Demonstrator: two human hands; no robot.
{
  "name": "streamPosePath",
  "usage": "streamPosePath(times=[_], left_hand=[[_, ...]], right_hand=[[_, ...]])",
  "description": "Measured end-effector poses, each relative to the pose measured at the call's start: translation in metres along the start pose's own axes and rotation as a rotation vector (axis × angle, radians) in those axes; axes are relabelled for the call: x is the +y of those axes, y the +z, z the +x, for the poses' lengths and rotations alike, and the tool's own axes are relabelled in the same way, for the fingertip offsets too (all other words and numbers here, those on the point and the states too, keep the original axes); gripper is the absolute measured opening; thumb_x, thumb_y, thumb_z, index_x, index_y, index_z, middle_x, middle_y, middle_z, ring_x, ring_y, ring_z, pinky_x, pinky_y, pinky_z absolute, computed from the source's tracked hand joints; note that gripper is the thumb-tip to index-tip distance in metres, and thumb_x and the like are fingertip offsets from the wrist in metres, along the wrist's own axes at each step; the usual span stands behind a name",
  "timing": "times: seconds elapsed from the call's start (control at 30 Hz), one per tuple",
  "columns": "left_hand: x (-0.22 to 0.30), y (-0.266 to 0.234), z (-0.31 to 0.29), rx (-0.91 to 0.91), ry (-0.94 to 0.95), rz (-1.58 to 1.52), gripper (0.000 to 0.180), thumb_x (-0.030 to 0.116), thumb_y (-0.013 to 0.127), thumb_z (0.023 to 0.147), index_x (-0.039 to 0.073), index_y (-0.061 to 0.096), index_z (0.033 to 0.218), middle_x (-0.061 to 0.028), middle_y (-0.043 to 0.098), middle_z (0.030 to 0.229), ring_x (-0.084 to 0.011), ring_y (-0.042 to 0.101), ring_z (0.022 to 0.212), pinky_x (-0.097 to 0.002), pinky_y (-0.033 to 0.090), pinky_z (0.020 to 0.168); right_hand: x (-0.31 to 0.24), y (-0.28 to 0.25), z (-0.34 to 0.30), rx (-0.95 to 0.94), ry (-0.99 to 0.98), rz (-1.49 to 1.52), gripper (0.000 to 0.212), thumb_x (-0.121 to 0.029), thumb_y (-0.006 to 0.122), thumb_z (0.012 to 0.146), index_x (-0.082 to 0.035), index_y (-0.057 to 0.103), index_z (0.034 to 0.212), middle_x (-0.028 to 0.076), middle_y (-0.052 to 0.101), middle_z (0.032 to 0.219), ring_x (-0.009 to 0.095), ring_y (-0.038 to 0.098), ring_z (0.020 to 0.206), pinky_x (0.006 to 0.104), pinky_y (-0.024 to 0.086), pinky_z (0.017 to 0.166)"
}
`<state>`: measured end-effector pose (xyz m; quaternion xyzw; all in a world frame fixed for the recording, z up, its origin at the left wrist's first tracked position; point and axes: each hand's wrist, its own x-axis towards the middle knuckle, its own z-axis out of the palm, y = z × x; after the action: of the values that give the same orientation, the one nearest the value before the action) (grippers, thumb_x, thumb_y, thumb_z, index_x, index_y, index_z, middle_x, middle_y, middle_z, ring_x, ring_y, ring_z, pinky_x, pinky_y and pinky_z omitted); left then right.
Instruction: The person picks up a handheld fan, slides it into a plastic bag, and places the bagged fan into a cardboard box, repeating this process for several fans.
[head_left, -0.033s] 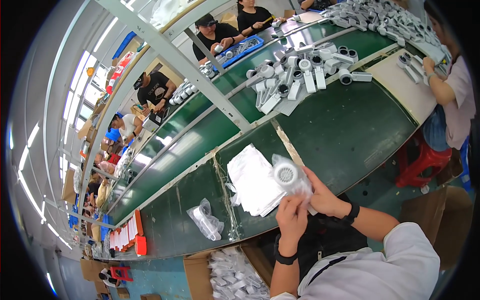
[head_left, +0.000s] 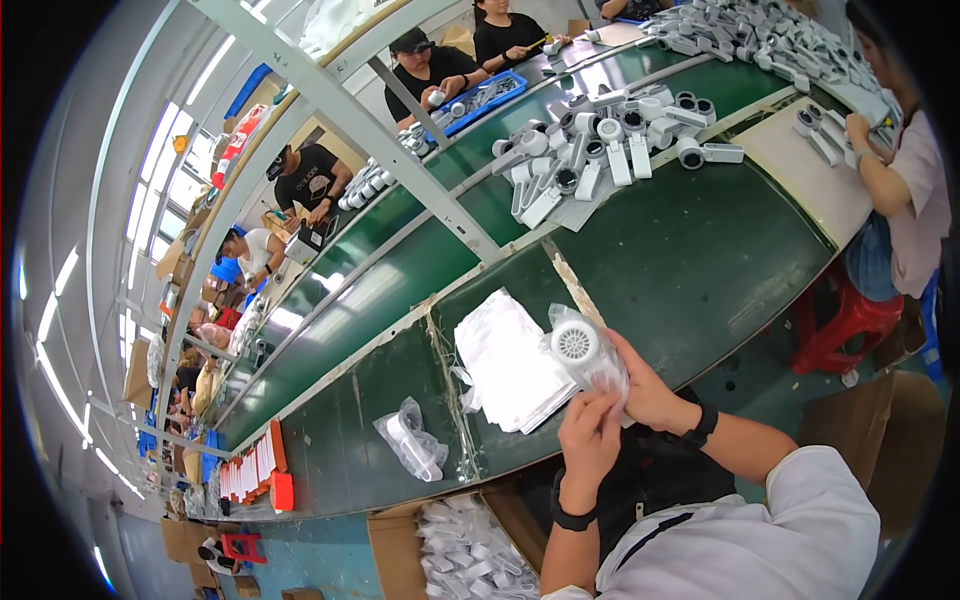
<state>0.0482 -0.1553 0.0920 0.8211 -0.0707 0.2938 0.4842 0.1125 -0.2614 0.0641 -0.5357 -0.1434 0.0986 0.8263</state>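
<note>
A white handheld fan (head_left: 574,342) with a round grille is inside a clear plastic bag, tilted above the bench. My right hand (head_left: 650,390) wraps round its side and handle. With fingers pinched, my left hand (head_left: 590,432) grips the lower part of the clear bag (head_left: 606,380). Just left of the fan lies a stack of flat white plastic bags (head_left: 508,365). Another bagged fan (head_left: 412,440) rests farther left on the green bench (head_left: 340,440).
Loose white fans (head_left: 610,140) are heaped across the bench. Below it, a cardboard box (head_left: 395,550) holds several bagged fans (head_left: 470,550). A metal post (head_left: 400,165) rises beyond the stack. At right a person sits by a red stool (head_left: 840,325); others work along the conveyor (head_left: 400,270).
The fan's grille has shifted slightly right and shows more sharply. My left hand's fingers have moved a little right along the bag.
</note>
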Motion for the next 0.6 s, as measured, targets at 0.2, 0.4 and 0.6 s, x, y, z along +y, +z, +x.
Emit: streamPosePath(times=[0.2, 0.4, 0.6], left_hand=[[-0.019, -0.013, -0.011, -0.173, -0.015, -0.265, 0.030, -0.005, 0.068, 0.077, 0.001, 0.061, 0.106, -0.0079, 0.058, 0.102, -0.0160, 0.056, 0.086, -0.0275, 0.048, 0.071], [-0.026, 0.003, -0.030, 0.062, -0.746, -0.912, 0.051, 0.008, 0.047, 0.099, 0.007, 0.026, 0.145, -0.0074, 0.043, 0.138, -0.0214, 0.046, 0.125, -0.0375, 0.041, 0.102], [-0.026, -0.027, -0.031, 0.058, -0.676, -1.154, 0.046, 0.014, 0.050, 0.099, 0.008, 0.033, 0.140, -0.0103, 0.053, 0.128, -0.0237, 0.058, 0.107, -0.0388, 0.051, 0.084]], right_hand=[[0.008, -0.005, -0.002, -0.122, 0.050, 0.031, 0.043, -0.014, 0.061, 0.093, -0.003, 0.046, 0.132, 0.005, 0.060, 0.114, 0.012, 0.055, 0.107, 0.0283, 0.045, 0.091], [-0.011, 0.020, -0.011, -0.083, -0.139, -0.277, 0.039, -0.017, 0.063, 0.090, -0.001, 0.053, 0.123, 0.009, 0.059, 0.110, 0.018, 0.056, 0.103, 0.0308, 0.045, 0.088], [-0.012, 0.036, -0.010, 0.040, -0.410, -0.595, 0.029, -0.015, 0.064, 0.087, 0.001, 0.062, 0.111, 0.014, 0.058, 0.102, 0.028, 0.057, 0.093, 0.0338, 0.046, 0.081]])
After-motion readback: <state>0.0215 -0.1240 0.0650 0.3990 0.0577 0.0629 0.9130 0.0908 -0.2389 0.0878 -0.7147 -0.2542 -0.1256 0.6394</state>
